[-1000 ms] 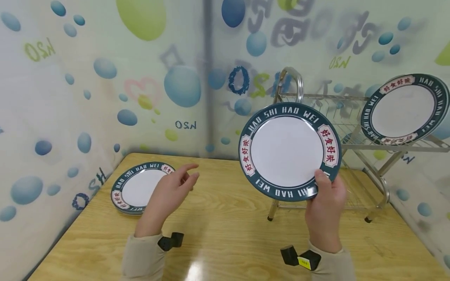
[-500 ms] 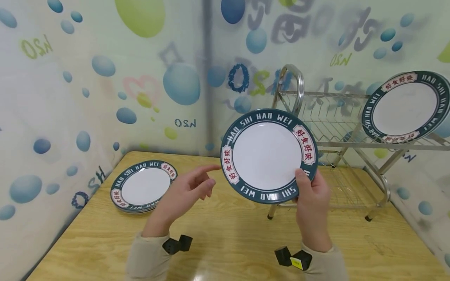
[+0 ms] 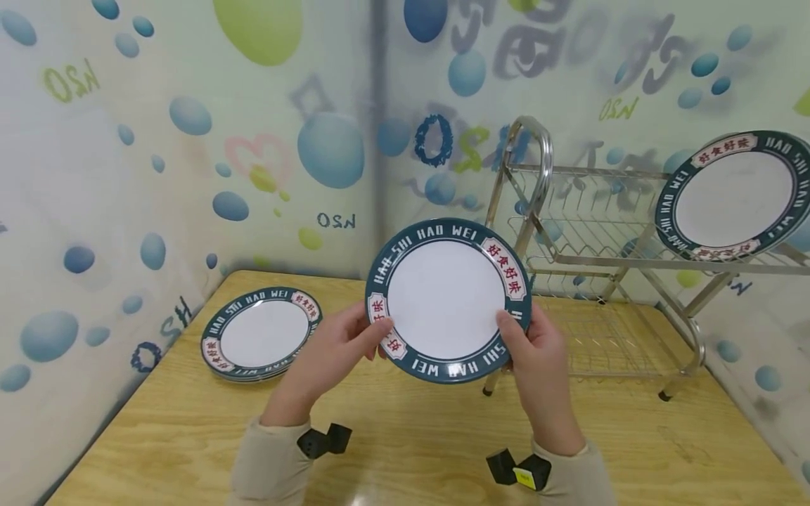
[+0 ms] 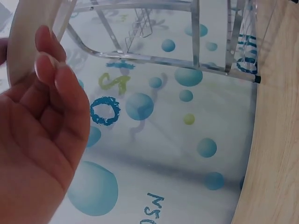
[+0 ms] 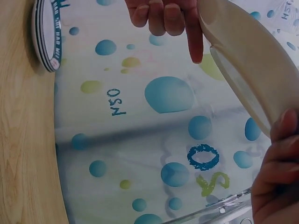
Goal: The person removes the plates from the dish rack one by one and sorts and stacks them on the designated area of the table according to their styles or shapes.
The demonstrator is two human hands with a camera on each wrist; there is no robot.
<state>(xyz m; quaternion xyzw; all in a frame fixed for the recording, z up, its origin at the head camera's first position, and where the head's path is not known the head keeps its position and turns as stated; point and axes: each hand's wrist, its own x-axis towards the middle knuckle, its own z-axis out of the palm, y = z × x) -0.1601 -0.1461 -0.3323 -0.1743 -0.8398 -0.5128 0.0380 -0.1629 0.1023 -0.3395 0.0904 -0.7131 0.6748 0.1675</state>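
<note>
A round white plate (image 3: 446, 299) with a dark green lettered rim is held up over the table, its face toward the head camera. My right hand (image 3: 541, 372) pinches its lower right rim, thumb on the front and fingers behind. At the lower left rim, my left hand (image 3: 332, 355) holds it too, thumb over the edge. Both wrist views show the plate's pale underside (image 5: 254, 56). To the left, several matching plates (image 3: 262, 334) lie stacked on the table, close behind the left hand.
A two-tier metal dish rack (image 3: 607, 261) stands at the back right. Matching plates (image 3: 734, 197) lean on the right of its upper tier. Behind the wooden table (image 3: 405, 436) rises a wall (image 3: 342, 267) patterned with bubbles.
The right hand has carried the plate left and slightly down, away from in front of the rack. My left hand has moved right from beside the stack and taken the plate's left edge.
</note>
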